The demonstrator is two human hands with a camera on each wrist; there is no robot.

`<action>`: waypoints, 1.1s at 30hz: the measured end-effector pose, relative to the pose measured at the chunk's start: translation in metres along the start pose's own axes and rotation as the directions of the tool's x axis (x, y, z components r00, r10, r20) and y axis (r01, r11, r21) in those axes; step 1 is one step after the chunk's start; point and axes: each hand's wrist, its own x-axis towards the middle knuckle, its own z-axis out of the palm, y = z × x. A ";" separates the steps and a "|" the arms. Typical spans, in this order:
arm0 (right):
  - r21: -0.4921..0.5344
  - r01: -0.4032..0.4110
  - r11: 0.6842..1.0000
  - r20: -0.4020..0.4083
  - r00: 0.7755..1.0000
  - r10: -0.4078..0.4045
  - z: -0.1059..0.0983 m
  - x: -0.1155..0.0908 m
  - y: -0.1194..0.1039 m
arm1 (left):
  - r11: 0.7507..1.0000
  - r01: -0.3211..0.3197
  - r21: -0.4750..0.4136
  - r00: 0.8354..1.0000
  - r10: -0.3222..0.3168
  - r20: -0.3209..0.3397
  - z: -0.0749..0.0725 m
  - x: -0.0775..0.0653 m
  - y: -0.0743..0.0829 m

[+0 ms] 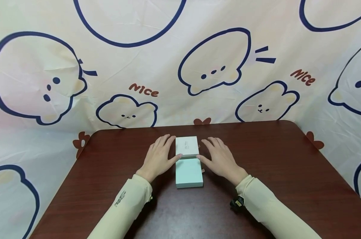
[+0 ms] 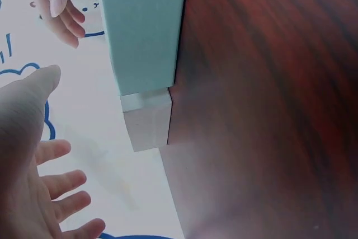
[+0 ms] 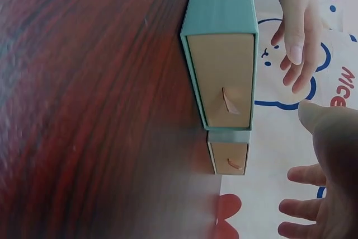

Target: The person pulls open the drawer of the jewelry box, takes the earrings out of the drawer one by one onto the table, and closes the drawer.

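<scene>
Two flat boxes lie end to end on the table: a pale teal box (image 1: 189,173) nearer me and a smaller white box (image 1: 187,146) with small print on its lid behind it. In the right wrist view, the teal box (image 3: 221,4) shows a beige drawer front (image 3: 221,71) with a ribbon tab (image 3: 229,102). A similar front and tab belong to the farther box (image 3: 230,158). To the left of the boxes is my left hand (image 1: 158,158), its fingers spread. My right hand (image 1: 221,159) mirrors it on the right. Both wrist views show the hands raised and apart from the boxes.
The boxes rest on a dark reddish-brown wooden table (image 1: 108,186) with rounded far corners. Behind and beside it hangs a pale cloth (image 1: 168,109) printed with blue-outlined cartoon animals. A dark wrist device (image 1: 237,203) sits at the right cuff.
</scene>
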 end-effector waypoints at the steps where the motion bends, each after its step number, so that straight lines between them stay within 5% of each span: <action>1: -0.002 0.000 1.000 0.000 1.000 0.000 0.000 0.001 0.000 | 1.000 -0.001 -0.003 1.000 0.001 0.005 0.000 0.001 0.000; 33: -0.014 -0.026 1.000 0.076 0.997 0.027 -0.003 0.013 0.014 | 1.000 0.021 -0.015 0.990 -0.019 0.137 0.001 0.028 -0.008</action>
